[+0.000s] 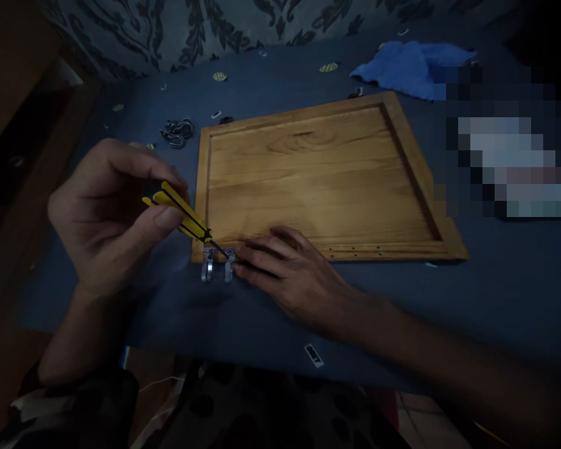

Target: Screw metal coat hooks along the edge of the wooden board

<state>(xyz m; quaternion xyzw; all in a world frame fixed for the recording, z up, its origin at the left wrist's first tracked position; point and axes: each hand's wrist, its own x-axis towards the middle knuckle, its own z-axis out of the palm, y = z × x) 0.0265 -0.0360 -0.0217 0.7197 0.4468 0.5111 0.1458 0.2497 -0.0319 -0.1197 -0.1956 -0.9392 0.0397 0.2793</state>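
My left hand (116,212) is closed around a yellow and black screwdriver (184,214), its thumb and fingers gripping the handle. The shaft slants down to the right, and its tip meets a silver double hook (208,265) at the lower left edge of a framed wooden board (308,174). My right hand (294,271) lies with fingers stretched out over the board's near edge, fingertips touching the right end of the hook. Whatever screw is under the tip is too small to make out. Small dark holes show along the board's near rail, right of my right hand.
Several loose metal hooks (177,132) lie in a pile beyond my left hand. A blue cloth (411,65) rests behind the board's far right corner. Dark blue patterned fabric (271,340) covers the surface beneath. A pixelated patch hides the far right.
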